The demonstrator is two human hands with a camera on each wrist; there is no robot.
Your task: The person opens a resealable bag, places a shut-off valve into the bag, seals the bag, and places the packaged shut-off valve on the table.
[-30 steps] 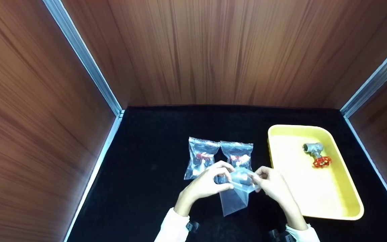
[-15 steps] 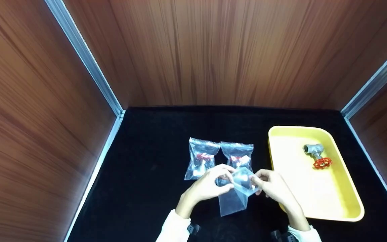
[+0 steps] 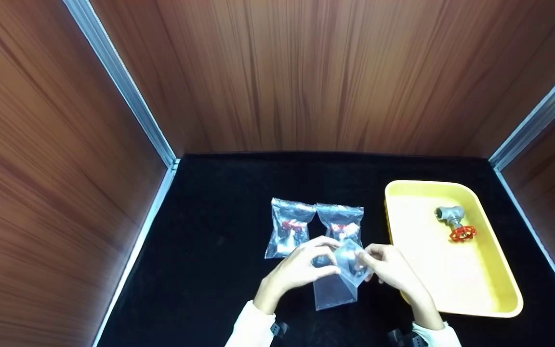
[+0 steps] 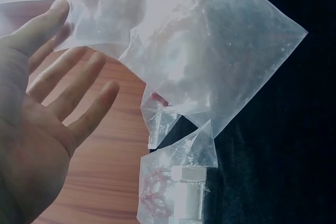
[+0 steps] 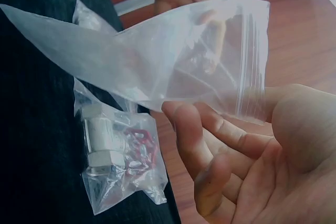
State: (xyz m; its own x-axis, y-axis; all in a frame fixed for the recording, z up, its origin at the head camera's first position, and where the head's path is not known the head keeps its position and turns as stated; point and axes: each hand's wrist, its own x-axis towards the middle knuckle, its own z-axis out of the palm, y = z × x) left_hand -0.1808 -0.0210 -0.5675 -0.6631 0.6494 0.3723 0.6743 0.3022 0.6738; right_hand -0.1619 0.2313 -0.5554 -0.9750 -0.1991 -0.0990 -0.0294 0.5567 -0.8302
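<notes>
Between both hands hangs a clear zip bag, its zip strip showing in the right wrist view. My left hand pinches one side of the bag's mouth between thumb and forefinger, the other fingers spread apart. On the opposite side my right hand pinches the edge, its lower fingers loosely curled. One left finger shows through the film. Just beyond the hands lie two sealed bags, a left one and a right one, each holding a metal valve with a red handwheel.
A yellow tray stands to the right, close to my right forearm. In its far part lies a grey valve with a red handwheel. Black cloth covers the table, and wood-grain panels enclose it.
The bag's mouth has spread wider and turned between the hands. The right hand has shifted slightly toward me, the left slightly right. The sealed bags and the tray have stayed put.
</notes>
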